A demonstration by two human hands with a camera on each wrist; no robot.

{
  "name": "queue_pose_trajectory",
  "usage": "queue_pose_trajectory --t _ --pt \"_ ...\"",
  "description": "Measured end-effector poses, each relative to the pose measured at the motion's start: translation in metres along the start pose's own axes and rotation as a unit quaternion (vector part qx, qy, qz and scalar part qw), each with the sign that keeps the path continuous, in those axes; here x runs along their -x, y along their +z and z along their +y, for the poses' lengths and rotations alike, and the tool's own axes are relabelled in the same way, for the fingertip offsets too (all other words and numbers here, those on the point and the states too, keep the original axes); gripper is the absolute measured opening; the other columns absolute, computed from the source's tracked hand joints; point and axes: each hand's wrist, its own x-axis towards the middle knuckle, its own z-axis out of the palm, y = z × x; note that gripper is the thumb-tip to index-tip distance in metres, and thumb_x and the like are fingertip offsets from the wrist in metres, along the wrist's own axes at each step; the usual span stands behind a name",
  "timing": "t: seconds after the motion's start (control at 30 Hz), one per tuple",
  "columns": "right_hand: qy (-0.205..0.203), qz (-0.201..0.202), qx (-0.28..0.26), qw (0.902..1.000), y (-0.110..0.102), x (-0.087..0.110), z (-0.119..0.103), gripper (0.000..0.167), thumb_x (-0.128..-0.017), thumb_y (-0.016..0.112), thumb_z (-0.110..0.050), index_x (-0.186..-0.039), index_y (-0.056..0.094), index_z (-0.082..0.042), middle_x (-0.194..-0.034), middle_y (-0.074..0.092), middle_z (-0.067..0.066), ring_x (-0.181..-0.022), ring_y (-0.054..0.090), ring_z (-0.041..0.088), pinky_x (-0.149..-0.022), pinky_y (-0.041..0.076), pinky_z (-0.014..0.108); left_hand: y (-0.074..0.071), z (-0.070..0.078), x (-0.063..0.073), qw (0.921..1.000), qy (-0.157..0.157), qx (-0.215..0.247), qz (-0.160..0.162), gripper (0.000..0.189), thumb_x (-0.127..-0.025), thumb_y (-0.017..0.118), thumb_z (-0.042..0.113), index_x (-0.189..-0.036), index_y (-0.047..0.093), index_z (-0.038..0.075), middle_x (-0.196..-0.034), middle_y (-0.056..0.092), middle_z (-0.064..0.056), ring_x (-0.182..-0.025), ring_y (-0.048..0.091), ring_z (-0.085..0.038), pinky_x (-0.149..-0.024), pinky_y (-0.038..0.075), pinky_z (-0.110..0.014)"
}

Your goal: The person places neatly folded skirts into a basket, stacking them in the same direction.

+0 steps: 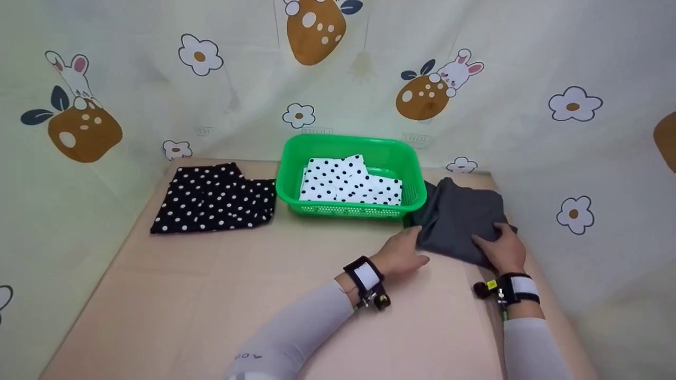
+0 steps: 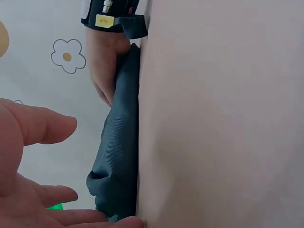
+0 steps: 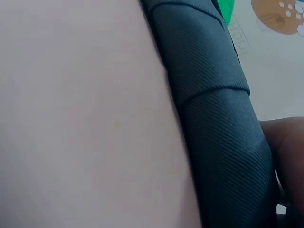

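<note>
A folded dark grey garment (image 1: pixel 459 216) of ribbed-looking fabric lies at the right of the table, its back left corner behind a green basket (image 1: pixel 348 211). My left hand (image 1: pixel 401 253) is at the garment's near left edge, thumb spread away from the fingers. In the left wrist view, that hand's straight fingers (image 2: pixel 71 216) reach to the garment's end and hold nothing. At the right edge, my right hand (image 1: pixel 508 249) rests on the garment with thumb and index finger apart. Its thumb (image 3: pixel 289 142) shows beside the thick folded edge in the right wrist view.
Inside the basket lies a folded white cloth (image 1: pixel 338 179) with black dots. A folded black cloth (image 1: pixel 211 200) with white dots lies left of the basket. A patterned curtain (image 1: pixel 237 105) hangs behind and beside the table (image 1: pixel 237 279).
</note>
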Motion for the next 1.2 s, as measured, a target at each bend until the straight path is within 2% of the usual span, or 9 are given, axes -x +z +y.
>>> queue_pose_trajectory --t 0.23,0.33,0.47,0.57,0.63,0.77,0.87,1.0,1.2 --pt "-0.041 -0.032 0.043 0.9977 -0.009 0.038 -0.001 0.09 -0.095 0.076 -0.047 -0.156 0.042 0.009 -0.158 0.044 0.038 -0.145 0.043 0.057 -0.121 0.036 0.065 0.007 -0.001 0.001 0.9999 -0.014 0.002 0.005 0.081 -0.099 0.071 0.033 -0.165 0.034 0.005 -0.165 0.048 -0.011 -0.152 0.048 -0.023 -0.125 0.039 -0.031" --pt "-0.056 -0.047 0.065 0.9952 -0.013 0.056 -0.004 0.09 -0.095 0.074 -0.051 -0.154 0.044 0.01 -0.155 0.046 0.04 -0.143 0.045 0.058 -0.119 0.039 0.067 0.005 -0.002 0.006 0.9995 -0.008 -0.03 0.01 0.072 -0.099 0.071 0.038 -0.157 0.047 0.004 -0.151 0.062 -0.012 -0.138 0.06 -0.023 -0.117 0.048 -0.032" --pt "-0.058 -0.076 0.071 0.9929 -0.019 0.082 -0.007 0.088 -0.098 0.068 -0.059 -0.153 0.048 0.007 -0.155 0.047 0.039 -0.142 0.045 0.059 -0.115 0.041 0.069 0.0 -0.003 0.01 0.9949 0.001 -0.101 0.006 0.041 -0.096 0.075 0.043 -0.113 0.071 0.006 -0.104 0.075 -0.007 -0.097 0.07 -0.02 -0.09 0.058 -0.032" --pt "-0.052 -0.089 0.066 0.9925 -0.023 0.1 -0.006 0.074 -0.102 0.064 -0.052 -0.153 0.052 0.002 -0.157 0.045 0.038 -0.145 0.043 0.058 -0.117 0.04 0.07 -0.002 -0.004 0.013 0.9862 0.019 -0.164 -0.016 0.031 -0.091 0.081 0.034 -0.078 0.065 0.011 -0.079 0.069 -0.002 -0.077 0.063 -0.018 -0.073 0.055 -0.029" --pt "-0.058 -0.091 0.072 0.9916 -0.025 0.109 -0.006 0.065 -0.103 0.066 -0.043 -0.15 0.056 0.0 -0.157 0.047 0.037 -0.146 0.043 0.057 -0.117 0.039 0.071 -0.004 -0.004 0.015 0.9776 0.037 -0.204 -0.036 0.034 -0.088 0.084 0.026 -0.068 0.059 0.013 -0.075 0.067 -0.002 -0.073 0.06 -0.017 -0.068 0.053 -0.026" --pt "-0.113 -0.09 0.105 0.984 -0.022 0.12 -0.013 0.052 -0.098 0.074 -0.03 -0.138 0.067 0.001 -0.143 0.062 0.034 -0.134 0.056 0.057 -0.109 0.046 0.071 -0.012 -0.004 0.028 0.9598 0.061 -0.264 -0.073 0.025 -0.085 0.084 0.018 -0.073 0.063 0.011 -0.083 0.072 -0.004 -0.078 0.063 -0.017 -0.068 0.055 -0.025" --pt "-0.16 -0.104 0.125 0.9735 -0.017 0.124 -0.027 0.044 -0.092 0.079 -0.026 -0.126 0.073 0.002 -0.129 0.071 0.031 -0.122 0.066 0.053 -0.102 0.053 0.067 -0.023 -0.008 0.044 0.952 0.06 -0.287 -0.089 0.016 -0.086 0.083 0.017 -0.082 0.07 0.008 -0.089 0.075 -0.006 -0.083 0.066 -0.018 -0.073 0.058 -0.026" --pt "-0.204 -0.135 0.146 0.9585 -0.007 0.127 -0.051 0.037 -0.086 0.086 -0.022 -0.114 0.077 0.0 -0.111 0.078 0.021 -0.101 0.074 0.038 -0.089 0.06 0.056 -0.039 -0.023 0.067 0.9524 0.053 -0.283 -0.1 0.021 -0.085 0.085 0.019 -0.08 0.067 0.01 -0.081 0.07 -0.002 -0.077 0.061 -0.016 -0.071 0.055 -0.025" --pt "-0.264 -0.151 0.167 0.9378 0.016 0.131 -0.088 0.026 -0.082 0.089 -0.019 -0.098 0.074 -0.005 -0.082 0.067 0.004 -0.072 0.057 0.017 -0.067 0.052 0.038 -0.063 -0.049 0.096 0.9628 0.024 -0.248 -0.106 0.044 -0.081 0.09 0.019 -0.061 0.051 0.015 -0.06 0.047 0.007 -0.063 0.046 -0.014 -0.06 0.043 -0.024"
